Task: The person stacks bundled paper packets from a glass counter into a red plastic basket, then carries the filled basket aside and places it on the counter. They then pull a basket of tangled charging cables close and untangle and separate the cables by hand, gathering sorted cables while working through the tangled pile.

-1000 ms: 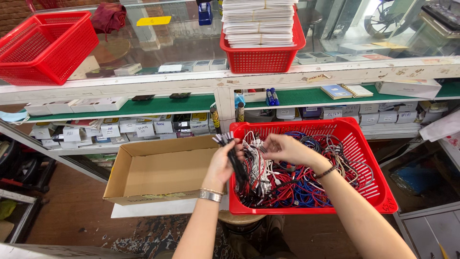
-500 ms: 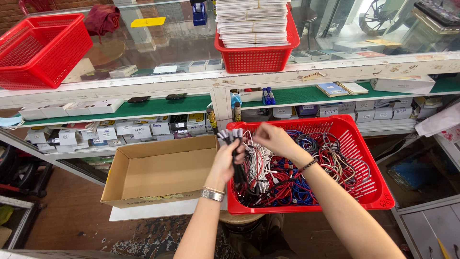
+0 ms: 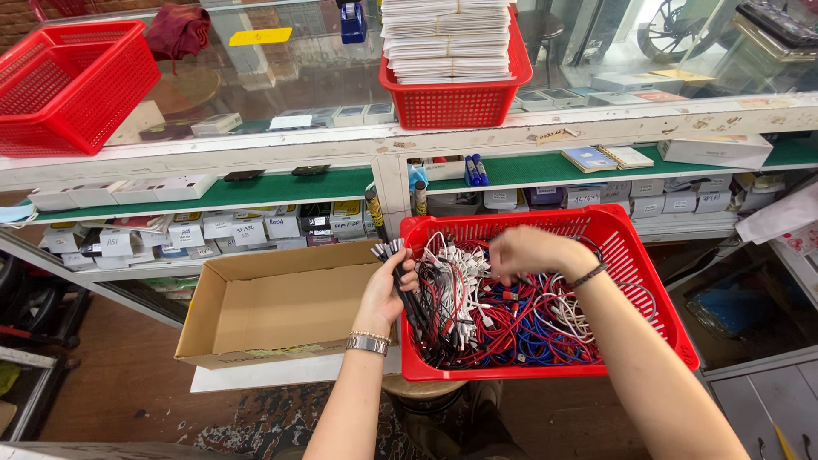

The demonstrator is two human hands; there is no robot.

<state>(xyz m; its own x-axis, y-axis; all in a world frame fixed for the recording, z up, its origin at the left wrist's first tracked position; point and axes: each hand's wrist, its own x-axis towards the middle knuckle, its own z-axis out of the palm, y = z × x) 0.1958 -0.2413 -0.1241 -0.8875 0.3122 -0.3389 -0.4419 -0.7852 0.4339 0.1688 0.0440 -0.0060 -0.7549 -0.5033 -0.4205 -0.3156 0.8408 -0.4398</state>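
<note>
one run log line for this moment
left hand: holds cable bundle | right hand: in red basket cables | cardboard box: open

An open cardboard box [image 3: 285,302] sits at about eight o'clock from the middle of the view, its inside bare brown. At ten o'clock, an empty red mesh basket [image 3: 72,81] stands on the glass counter top [image 3: 281,77], with a dark red cloth [image 3: 177,30] bundled just beside it toward eleven. At twelve, a smaller red basket [image 3: 456,102] holds a tall stack of white packets [image 3: 445,38]. On the green shelf [image 3: 281,186] below, a spiral notebook [image 3: 607,158] lies at two o'clock and a white flat box [image 3: 714,150] farther toward three. Small labelled white boxes [image 3: 213,232] line the lower shelf at nine.
</note>
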